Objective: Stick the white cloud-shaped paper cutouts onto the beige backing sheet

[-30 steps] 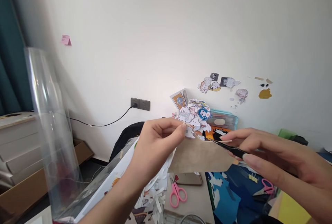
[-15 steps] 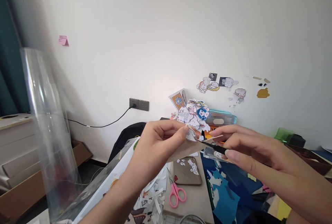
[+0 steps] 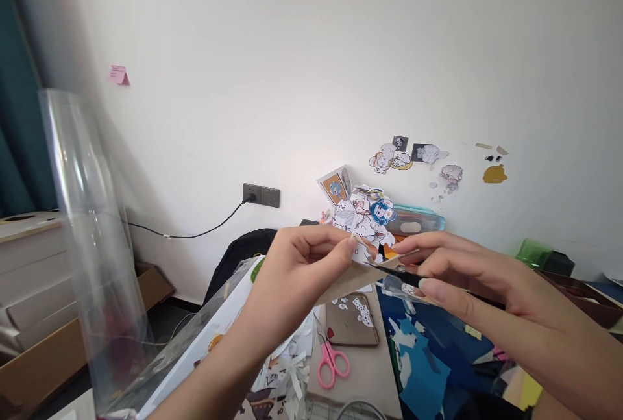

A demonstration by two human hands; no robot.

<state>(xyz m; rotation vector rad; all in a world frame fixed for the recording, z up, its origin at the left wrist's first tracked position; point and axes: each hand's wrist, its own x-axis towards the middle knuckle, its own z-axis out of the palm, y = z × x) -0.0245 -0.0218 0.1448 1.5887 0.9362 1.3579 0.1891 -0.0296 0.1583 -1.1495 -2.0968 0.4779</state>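
My left hand (image 3: 304, 267) pinches a beige sheet (image 3: 343, 282) between thumb and fingers, holding it up above the desk. On its upper edge sits a small white cutout (image 3: 361, 253) with a cartoon face, partly hidden by my thumb. My right hand (image 3: 479, 277) grips slim black tweezers (image 3: 402, 274), their pointed tip at the lower edge of the cutout. Whether the tip touches the cutout or only the sheet I cannot tell. Behind the hands stands a pile of cartoon cutouts (image 3: 363, 215).
Pink-handled scissors (image 3: 333, 365) lie below a phone case (image 3: 353, 335) bearing small stickers. Paper scraps (image 3: 289, 368) heap at the left, blue paper (image 3: 423, 374) at the right. A clear pencil case (image 3: 418, 219) stands by the wall. A clear plastic roll (image 3: 82, 225) rises at far left.
The sheet's right edge, near my right fingertips, has drawn back to the left. The tweezers' tip has shifted slightly; both hands stay almost in place.
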